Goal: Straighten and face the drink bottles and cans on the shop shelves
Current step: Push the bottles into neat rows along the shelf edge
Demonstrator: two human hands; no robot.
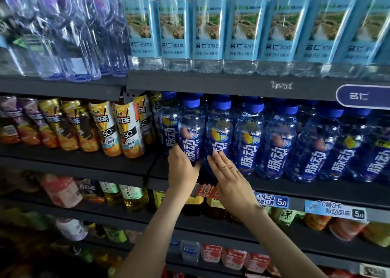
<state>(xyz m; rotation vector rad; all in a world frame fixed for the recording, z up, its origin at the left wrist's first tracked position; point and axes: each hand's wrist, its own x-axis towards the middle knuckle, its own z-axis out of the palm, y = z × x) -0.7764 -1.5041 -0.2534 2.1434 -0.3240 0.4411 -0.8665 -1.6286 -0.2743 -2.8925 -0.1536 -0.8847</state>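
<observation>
— Our left hand (182, 169) wraps its fingers (176, 152) round the foot of a blue bottle (191, 129) on the middle shelf (306, 188). Tea bottles (117, 129) stand well left of those fingers.

— Our right hand (230, 177) lays straight, released fingers (219, 161) against the next blue bottle (219, 129), just right of the first. The blue row (276, 142) stretches away to their right.
</observation>
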